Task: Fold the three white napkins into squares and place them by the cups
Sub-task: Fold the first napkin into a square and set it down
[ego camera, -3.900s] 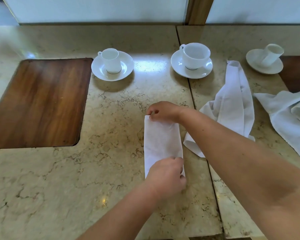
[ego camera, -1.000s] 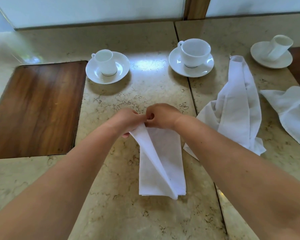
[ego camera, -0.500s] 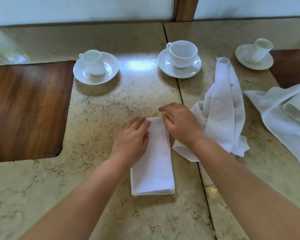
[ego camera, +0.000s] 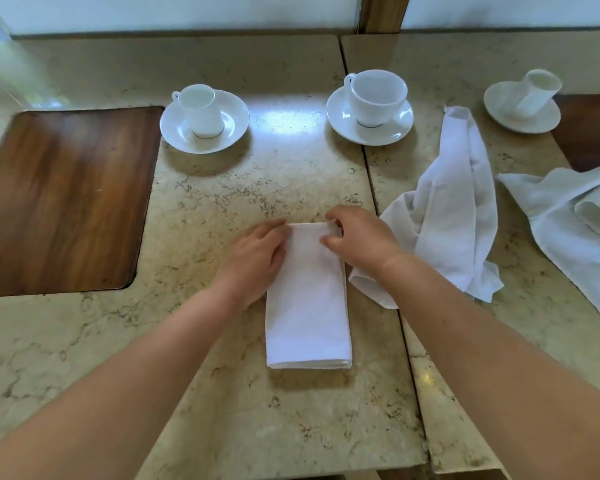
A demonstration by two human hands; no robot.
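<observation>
A white napkin (ego camera: 307, 306) lies folded into a narrow rectangle on the marble table, its long side running toward me. My left hand (ego camera: 257, 258) rests flat along its far left edge. My right hand (ego camera: 361, 240) pinches the far right corner between thumb and fingers. A second napkin (ego camera: 447, 209) lies crumpled just right of it, and a third (ego camera: 568, 223) sits loosely at the right edge. At the back stand three white cups on saucers: left (ego camera: 201, 110), middle (ego camera: 376, 97), right (ego camera: 534, 91).
A dark wooden inlay (ego camera: 63, 202) fills the table's left side, and another (ego camera: 589, 133) shows at the far right. A seam (ego camera: 368, 168) between two marble slabs runs front to back beside the folded napkin. A wall with a wooden post lies behind the cups.
The long strip was folded in half over its length a second ago. Since then both hands have stayed at its far end, the right one shifting from flat to pinching the corner.
</observation>
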